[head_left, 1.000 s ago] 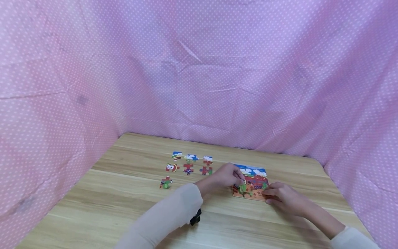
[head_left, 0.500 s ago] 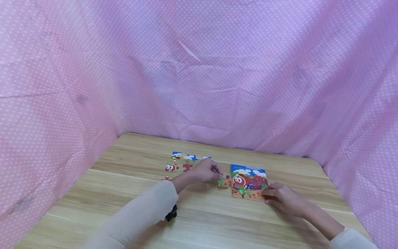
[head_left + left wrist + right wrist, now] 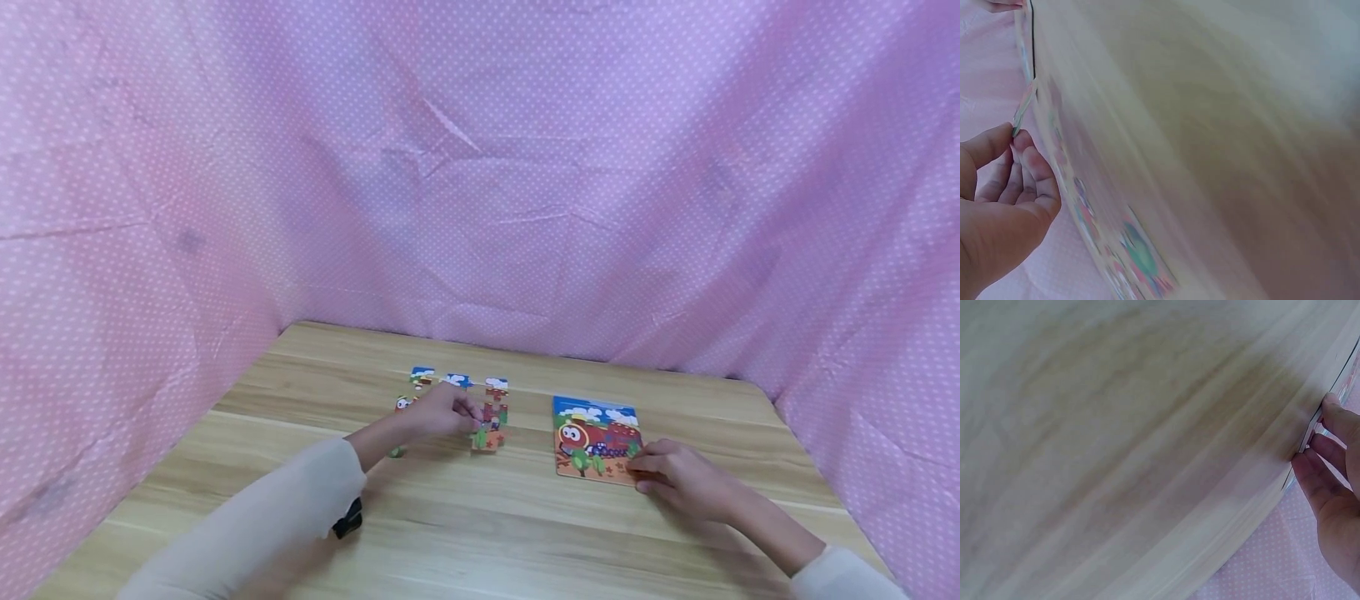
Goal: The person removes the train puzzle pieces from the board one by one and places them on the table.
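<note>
My left hand pinches a jigsaw piece with green and orange print at the near right of the loose pieces. In the left wrist view, the piece stands edge-on between thumb and forefinger. To the right lies a puzzle board with a picture of a red train with big eyes under a blue sky. My right hand grips the board's near right corner, thumb and fingers at its edge in the right wrist view. My left hand and forearm hide some of the loose pieces.
Several loose jigsaw pieces lie in rows, among them a cloud piece and a red piece. All this is on a wood-grain table. Pink dotted cloth hangs behind and at the sides.
My left hand has moved left from over the puzzle board to the loose pieces, carrying the jigsaw piece. The board's train picture is uncovered. My right hand stays at the board's corner.
</note>
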Action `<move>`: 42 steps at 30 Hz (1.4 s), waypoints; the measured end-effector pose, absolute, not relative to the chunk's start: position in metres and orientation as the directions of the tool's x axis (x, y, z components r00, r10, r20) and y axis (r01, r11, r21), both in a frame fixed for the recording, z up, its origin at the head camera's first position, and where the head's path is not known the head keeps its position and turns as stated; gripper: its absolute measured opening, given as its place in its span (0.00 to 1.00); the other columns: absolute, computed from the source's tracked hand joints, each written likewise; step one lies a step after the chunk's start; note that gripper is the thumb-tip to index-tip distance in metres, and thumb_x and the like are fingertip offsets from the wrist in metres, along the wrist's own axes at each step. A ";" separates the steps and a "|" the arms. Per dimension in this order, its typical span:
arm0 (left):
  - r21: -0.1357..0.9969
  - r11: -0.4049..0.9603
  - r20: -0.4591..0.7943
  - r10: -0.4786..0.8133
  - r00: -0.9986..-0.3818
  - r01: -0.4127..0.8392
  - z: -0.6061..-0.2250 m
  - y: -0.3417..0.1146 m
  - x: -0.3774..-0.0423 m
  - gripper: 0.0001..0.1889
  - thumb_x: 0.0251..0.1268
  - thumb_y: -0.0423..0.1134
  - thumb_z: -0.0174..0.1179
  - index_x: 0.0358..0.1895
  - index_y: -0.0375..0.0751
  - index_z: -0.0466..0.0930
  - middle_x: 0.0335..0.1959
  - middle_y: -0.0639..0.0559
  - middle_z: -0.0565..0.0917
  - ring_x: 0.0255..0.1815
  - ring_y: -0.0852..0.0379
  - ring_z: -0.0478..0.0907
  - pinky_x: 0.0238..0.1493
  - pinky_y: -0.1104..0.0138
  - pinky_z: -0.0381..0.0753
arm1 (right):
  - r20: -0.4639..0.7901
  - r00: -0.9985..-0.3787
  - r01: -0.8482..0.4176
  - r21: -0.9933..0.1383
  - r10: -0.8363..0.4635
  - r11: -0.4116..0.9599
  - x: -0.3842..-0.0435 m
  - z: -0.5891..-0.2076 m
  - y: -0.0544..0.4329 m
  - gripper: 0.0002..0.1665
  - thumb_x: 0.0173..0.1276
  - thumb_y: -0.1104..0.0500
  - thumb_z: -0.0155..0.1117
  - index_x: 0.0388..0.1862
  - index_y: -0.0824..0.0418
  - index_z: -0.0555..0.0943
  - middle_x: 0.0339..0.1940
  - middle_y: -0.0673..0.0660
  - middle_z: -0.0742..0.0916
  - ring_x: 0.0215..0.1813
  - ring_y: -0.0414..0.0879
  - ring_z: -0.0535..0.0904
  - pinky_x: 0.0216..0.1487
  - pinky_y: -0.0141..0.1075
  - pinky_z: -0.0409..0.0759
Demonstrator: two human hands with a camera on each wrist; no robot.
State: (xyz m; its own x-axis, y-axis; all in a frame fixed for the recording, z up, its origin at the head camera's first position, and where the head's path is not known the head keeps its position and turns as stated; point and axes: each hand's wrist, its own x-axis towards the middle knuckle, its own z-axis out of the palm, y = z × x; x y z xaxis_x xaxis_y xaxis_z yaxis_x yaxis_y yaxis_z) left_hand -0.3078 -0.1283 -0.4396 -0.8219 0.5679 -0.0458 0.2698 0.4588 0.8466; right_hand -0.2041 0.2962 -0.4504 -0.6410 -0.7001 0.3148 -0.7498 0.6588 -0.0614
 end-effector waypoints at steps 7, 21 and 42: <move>0.850 0.450 -0.048 0.585 -0.810 0.274 -0.445 -0.157 -0.308 0.03 0.67 0.30 0.67 0.40 0.38 0.85 0.37 0.50 0.85 0.38 0.55 0.81 0.38 0.67 0.81 | 0.317 -0.628 -0.759 -0.046 -0.711 0.650 -0.204 -0.449 0.296 0.14 0.61 0.63 0.77 0.46 0.60 0.89 0.42 0.50 0.87 0.43 0.42 0.82 0.42 0.42 0.84; 0.675 0.519 0.081 0.654 -0.752 0.524 -0.449 -0.190 -0.314 0.06 0.62 0.22 0.66 0.32 0.36 0.83 0.29 0.54 0.83 0.31 0.61 0.77 0.35 0.70 0.80 | 0.255 -0.663 -0.734 -0.042 -0.703 0.677 -0.203 -0.445 0.297 0.14 0.63 0.61 0.76 0.48 0.58 0.89 0.44 0.49 0.87 0.45 0.43 0.82 0.44 0.43 0.84; 0.630 0.587 0.046 0.625 -0.779 0.509 -0.453 -0.185 -0.311 0.06 0.66 0.24 0.65 0.34 0.38 0.83 0.30 0.55 0.81 0.34 0.59 0.76 0.37 0.69 0.80 | 0.202 -0.687 -0.719 -0.052 -0.698 0.693 -0.203 -0.443 0.302 0.16 0.68 0.58 0.73 0.54 0.56 0.88 0.50 0.54 0.86 0.49 0.48 0.83 0.46 0.46 0.85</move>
